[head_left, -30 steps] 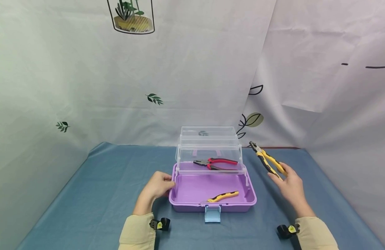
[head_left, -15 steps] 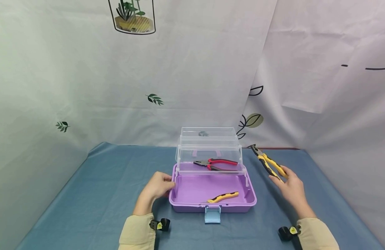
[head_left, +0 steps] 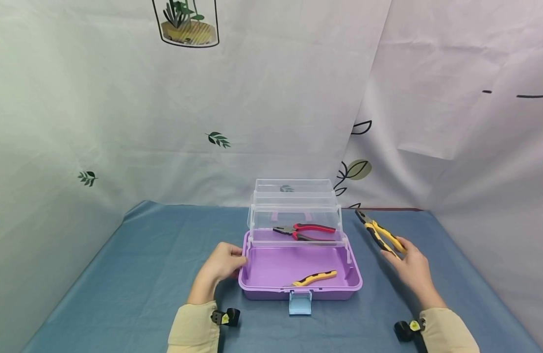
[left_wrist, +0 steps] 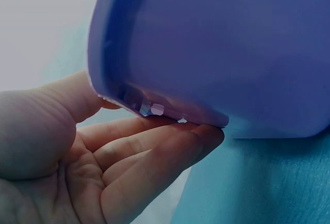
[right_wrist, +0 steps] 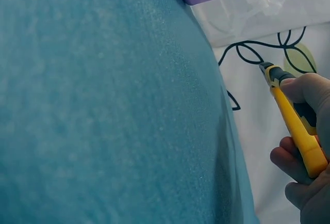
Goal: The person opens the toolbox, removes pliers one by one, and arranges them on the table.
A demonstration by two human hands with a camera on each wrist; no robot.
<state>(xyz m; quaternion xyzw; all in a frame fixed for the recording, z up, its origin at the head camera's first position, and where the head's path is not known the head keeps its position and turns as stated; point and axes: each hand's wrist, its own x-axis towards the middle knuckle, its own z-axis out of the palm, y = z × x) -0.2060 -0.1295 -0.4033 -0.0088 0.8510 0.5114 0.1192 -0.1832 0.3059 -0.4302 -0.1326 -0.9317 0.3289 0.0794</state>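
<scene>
An opened purple toolbox (head_left: 271, 267) with a clear lid and tray stands in the middle of the head view. My left hand (head_left: 223, 262) grips its left rim; in the left wrist view the thumb (left_wrist: 85, 97) is at the rim's edge and the fingers lie along the outer wall. To the right of the box, my right hand (head_left: 413, 267) holds yellow-and-black pliers (head_left: 377, 237) by the handles, jaws pointing away from me. Red-and-black pliers (head_left: 314, 227) show through the clear tray. A yellow-and-black tool handle (head_left: 315, 278) lies in the box, its head mostly hidden by the front rim.
A light blue latch (head_left: 300, 303) hangs at the box's front. The clear lid (head_left: 293, 185) is raised at the back. Blue cloth (head_left: 157, 274) covers the table, and a printed white curtain (head_left: 271, 98) hangs behind it.
My right hand has shifted slightly down and right, and the head of its pliers has dipped toward the table. The left hand and the toolbox have stayed put.
</scene>
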